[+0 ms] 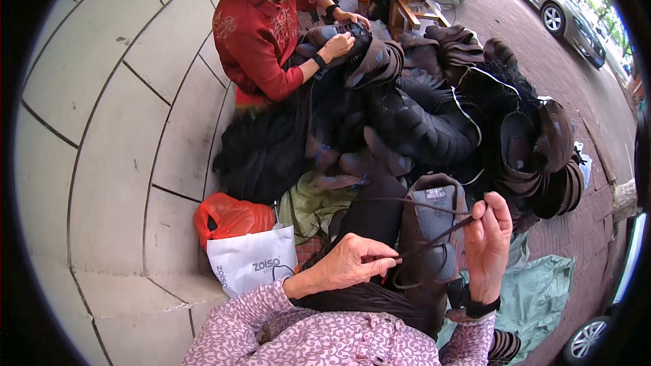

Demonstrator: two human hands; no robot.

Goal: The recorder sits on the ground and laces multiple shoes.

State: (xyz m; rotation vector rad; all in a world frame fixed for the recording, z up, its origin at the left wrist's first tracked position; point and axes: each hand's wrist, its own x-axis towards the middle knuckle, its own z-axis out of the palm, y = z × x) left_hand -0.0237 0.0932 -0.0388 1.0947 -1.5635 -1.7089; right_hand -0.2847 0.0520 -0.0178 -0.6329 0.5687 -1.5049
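Note:
A dark brown shoelace (437, 238) stretches between my two hands above my lap. My left hand (349, 262) pinches one part of it between thumb and fingertips. On the other side, my right hand (489, 247) is raised, its thumb and fingers closed on the lace. Another length of lace runs back from the right fingers toward the left, and a loop hangs below. Beneath the lace, a brown shoe upper (412, 230) with a grey-blue lining lies on my lap, partly covered by the lace. A bundle of dark laces (369, 298) rests across my lap.
Ahead lies a heap of black and brown shoe uppers (420, 122), some tied with white cord. A person in red (261, 41) handles a shoe upper at the far left. A red plastic bag (234, 215) and white bag (237, 257) stand left; green sheeting (536, 295) lies right.

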